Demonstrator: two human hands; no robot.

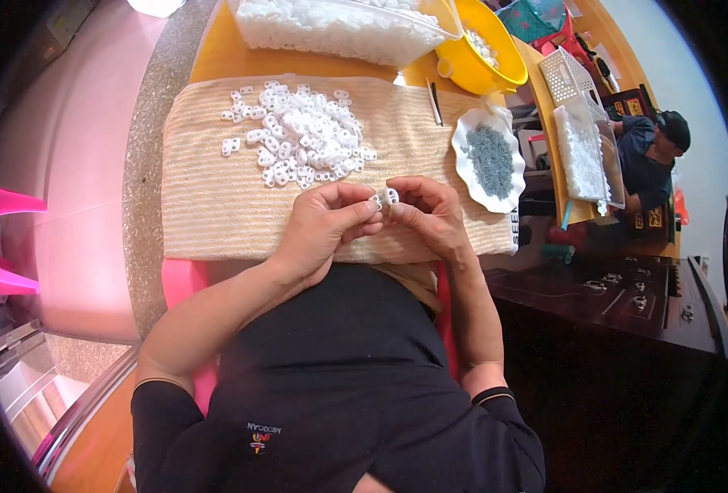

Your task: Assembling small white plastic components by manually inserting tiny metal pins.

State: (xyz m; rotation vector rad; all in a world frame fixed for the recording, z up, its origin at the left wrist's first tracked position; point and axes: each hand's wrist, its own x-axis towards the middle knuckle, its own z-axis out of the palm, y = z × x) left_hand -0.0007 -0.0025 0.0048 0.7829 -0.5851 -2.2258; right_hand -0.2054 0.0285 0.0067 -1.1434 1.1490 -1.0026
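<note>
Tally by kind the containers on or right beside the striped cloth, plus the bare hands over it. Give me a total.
Clear plastic bin: 1
Yellow basin: 1
White scalloped dish: 1
Bare hands: 2 (left hand, right hand)
Total: 5

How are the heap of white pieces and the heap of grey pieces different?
The white heap lies loose on the striped cloth, while the grey heap sits in a wavy-edged white dish. The white heap's pieces look larger, many with visible holes; the grey heap's are too fine to make out. The white heap has stragglers; the grey heap is contained. Both contain many small pieces.
</note>
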